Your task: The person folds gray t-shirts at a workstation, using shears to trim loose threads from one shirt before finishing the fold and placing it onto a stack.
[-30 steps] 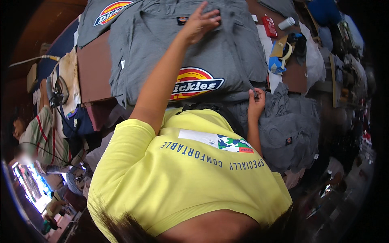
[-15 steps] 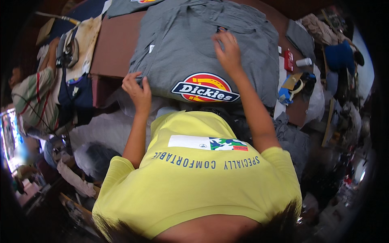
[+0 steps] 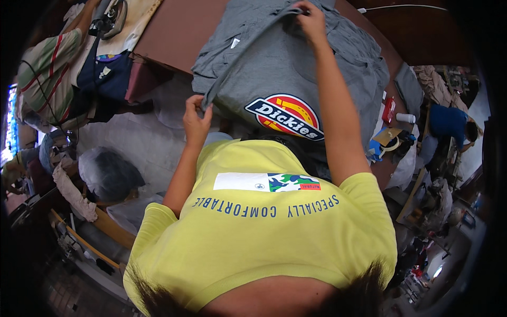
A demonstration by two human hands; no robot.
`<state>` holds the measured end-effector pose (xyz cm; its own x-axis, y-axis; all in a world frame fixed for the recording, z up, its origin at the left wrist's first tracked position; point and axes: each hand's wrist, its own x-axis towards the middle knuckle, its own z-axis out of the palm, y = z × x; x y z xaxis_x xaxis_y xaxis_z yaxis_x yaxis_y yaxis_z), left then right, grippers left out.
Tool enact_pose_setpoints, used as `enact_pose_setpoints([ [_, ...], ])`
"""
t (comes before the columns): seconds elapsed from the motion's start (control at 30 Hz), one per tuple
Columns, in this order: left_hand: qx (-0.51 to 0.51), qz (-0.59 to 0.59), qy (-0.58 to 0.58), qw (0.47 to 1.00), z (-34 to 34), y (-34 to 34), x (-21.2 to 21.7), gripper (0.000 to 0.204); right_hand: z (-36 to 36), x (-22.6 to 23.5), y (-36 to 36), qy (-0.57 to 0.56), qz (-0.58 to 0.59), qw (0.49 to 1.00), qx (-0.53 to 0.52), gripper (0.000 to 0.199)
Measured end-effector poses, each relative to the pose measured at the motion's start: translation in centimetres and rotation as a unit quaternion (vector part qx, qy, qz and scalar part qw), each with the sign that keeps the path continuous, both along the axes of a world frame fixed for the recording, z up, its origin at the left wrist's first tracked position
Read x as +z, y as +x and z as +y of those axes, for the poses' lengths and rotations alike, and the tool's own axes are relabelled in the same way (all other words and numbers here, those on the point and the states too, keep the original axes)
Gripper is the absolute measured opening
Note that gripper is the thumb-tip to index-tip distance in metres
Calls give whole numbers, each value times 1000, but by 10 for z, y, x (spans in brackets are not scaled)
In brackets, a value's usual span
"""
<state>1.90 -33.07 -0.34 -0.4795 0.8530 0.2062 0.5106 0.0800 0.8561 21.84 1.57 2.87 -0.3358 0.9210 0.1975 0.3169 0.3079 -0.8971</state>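
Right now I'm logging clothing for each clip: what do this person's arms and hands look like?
Both forearms are bare, with short yellow sleeves ending above the elbows. The left hand and right hand show no gloves; no watch or rings visible.

A matt grey knit-cloth shirt (image 3: 296, 68) with a smooth, slightly glossy printed emblem lies on a brown table (image 3: 179, 26) of flat, dull finish. The left hand (image 3: 196, 117) and right hand (image 3: 311, 16) pinch a soft fabric edge. The person's yellow T-shirt (image 3: 264, 238) is matt cotton-like cloth. A clear, shiny plastic bag (image 3: 111, 171) sits below the table.
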Motion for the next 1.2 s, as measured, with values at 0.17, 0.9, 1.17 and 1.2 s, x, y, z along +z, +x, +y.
enact_pose_setpoints([
  [0.17,-276,210,-54,936,-9,20,16,47,-41,-20,53,-171,367,914,-27,34],
  [0.9,-289,286,-106,907,1,30,19,21,-47,-41,67,-207,497,842,6,47],
  [1.17,-273,281,-71,917,3,27,37,20,-44,-47,68,-199,497,844,7,45],
  [1.2,-266,277,-61,921,3,27,40,20,-42,-51,69,-201,494,846,10,44],
])
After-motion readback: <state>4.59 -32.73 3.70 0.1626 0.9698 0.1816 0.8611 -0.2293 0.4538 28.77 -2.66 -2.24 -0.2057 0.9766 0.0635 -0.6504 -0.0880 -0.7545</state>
